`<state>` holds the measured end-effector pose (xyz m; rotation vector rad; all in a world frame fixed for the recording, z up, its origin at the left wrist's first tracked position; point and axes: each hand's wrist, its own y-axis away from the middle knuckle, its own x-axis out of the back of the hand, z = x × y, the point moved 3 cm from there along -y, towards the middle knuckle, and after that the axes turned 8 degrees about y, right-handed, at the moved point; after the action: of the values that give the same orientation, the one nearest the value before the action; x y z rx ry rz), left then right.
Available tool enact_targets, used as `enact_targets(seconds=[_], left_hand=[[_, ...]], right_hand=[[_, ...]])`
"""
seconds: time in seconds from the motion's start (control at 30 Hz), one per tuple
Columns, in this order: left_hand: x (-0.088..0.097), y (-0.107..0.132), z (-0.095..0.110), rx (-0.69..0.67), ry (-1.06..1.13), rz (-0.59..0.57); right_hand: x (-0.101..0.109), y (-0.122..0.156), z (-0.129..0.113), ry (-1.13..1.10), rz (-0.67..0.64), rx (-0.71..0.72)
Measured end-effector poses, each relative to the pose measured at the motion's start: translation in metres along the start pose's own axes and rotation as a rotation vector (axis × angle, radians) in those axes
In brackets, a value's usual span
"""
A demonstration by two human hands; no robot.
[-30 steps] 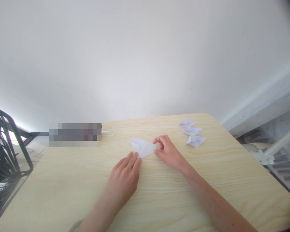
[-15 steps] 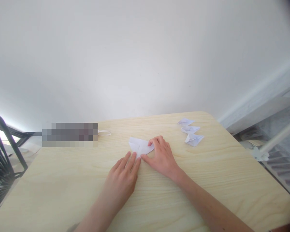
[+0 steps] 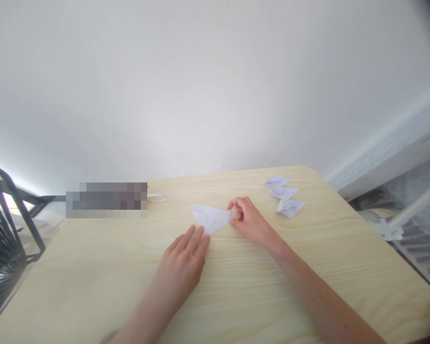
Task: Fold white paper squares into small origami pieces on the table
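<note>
A folded sheet of white paper (image 3: 213,217) lies on the wooden table, with crease lines showing near its left end. My left hand (image 3: 186,253) is laid flat, fingers stretched out, and its fingertips press on the paper's near edge. At the paper's right end, my right hand (image 3: 249,220) has its thumb and forefinger curled around the narrow tip, the other fingers bent in. To the right, three small folded paper pieces lie in a row: a far one (image 3: 277,181), a middle one (image 3: 284,192) and a near one (image 3: 289,208).
The light wooden table (image 3: 129,267) stands against a white wall (image 3: 200,86). A blurred-out dark object (image 3: 105,199) with a pale loop (image 3: 157,197) lies at the back left. Black metal bars (image 3: 10,215) are beyond the left edge; a white pole (image 3: 415,205) is at the right.
My right hand has slid right along the paper to its right tip, uncovering more of it. My left hand stays on the near edge. The view has shifted slightly.
</note>
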<state>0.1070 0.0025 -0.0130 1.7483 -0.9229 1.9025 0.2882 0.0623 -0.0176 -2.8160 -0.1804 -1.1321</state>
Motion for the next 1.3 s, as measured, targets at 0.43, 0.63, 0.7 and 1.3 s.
enact_targets(seconds=[0.43, 0.63, 0.7, 1.3], left_hand=[[0.001, 0.001, 0.006, 0.005, -0.022, 0.096], [0.004, -0.001, 0.006, 0.006, 0.017, 0.09], [0.004, -0.001, 0.005, 0.002, 0.003, 0.092], [0.005, -0.001, 0.005, -0.015, 0.033, 0.06]], right_hand=[[-0.02, 0.014, -0.018, 0.324, 0.166, 0.036], [-0.017, 0.015, -0.016, 0.307, 0.136, 0.04], [-0.017, 0.015, -0.016, 0.31, 0.129, 0.046], [0.001, 0.0, 0.003, 0.04, 0.012, 0.045]])
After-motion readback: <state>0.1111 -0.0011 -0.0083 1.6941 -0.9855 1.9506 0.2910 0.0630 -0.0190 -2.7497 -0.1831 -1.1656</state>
